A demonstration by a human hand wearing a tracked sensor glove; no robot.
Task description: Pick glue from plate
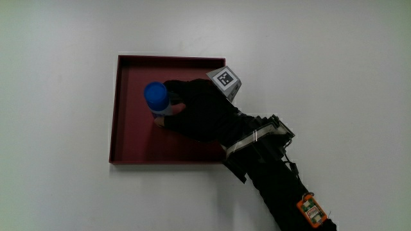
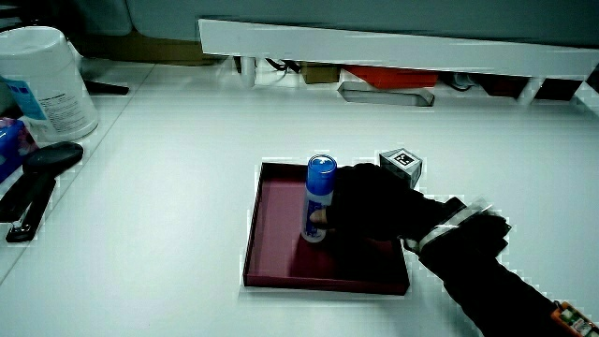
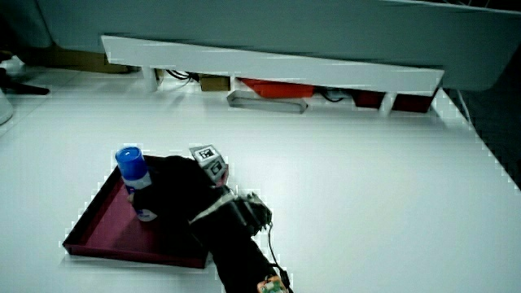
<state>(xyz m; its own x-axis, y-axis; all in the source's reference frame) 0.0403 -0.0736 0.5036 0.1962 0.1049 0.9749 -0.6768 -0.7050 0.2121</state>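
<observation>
We see a white table carrying a dark red square plate with a low raised rim; in both side views the plate sits on the table nearer to the person than the low white partition. Over the plate we have the forearm in black, reaching in from the person's side, and the hand in its black glove, sitting above the plate's inner floor. The glue, a stick with a blue cap and a white-and-blue body, stands upright on the plate, base touching the plate floor as far as we can tell in a side view. The fingers are curled around the lower part of the glue, closed on it, cap sticking up clear of the glove. The patterned cube rides on the back of the hand, near the plate's rim. In a side view we also note a white tub and a black stapler at the table's edge, well apart from the plate.
</observation>
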